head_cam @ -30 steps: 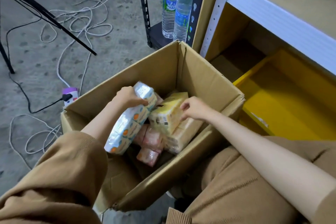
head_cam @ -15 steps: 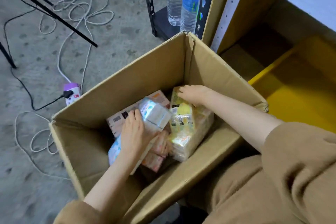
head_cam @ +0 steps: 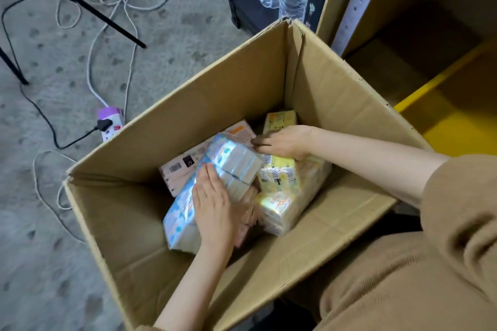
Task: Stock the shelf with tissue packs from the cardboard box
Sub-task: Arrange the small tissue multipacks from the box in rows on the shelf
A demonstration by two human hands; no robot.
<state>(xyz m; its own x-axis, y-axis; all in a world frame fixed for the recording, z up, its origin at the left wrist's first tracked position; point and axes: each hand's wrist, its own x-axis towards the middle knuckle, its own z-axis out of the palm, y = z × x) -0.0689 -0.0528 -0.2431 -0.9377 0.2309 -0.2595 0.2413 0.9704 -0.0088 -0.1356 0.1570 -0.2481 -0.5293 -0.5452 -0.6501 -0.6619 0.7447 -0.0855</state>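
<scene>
The shelf [head_cam: 446,67] stands at the right edge of the view, its low bay dark and its yellow board bare where it shows, so the stocking looks barely begun. Just beside it, the open cardboard box [head_cam: 220,105] sits on the floor with the tissue packs lying loose at its bottom: a blue-printed pack [head_cam: 234,161] lies aslant over a flat pink pack [head_cam: 188,161], and a yellow pack [head_cam: 285,188] leans against it toward the shelf side. The left hand [head_cam: 215,204] lies flat on the blue-printed pack, fingers spread, pressing rather than clasping; its grip has not closed on anything. The right hand [head_cam: 285,142] reaches over the upper end of the yellow pack, fingers curled toward the blue pack's corner, though whether its grip pinches wrapper cannot be told. To do this step well, each hand likely should wrap across a pack's narrow width rather than pinch slick film, which could slip or tear. Lifting the topmost blue pack first would free the others, and it should clear the box wall before swinging toward the shelf.
</scene>
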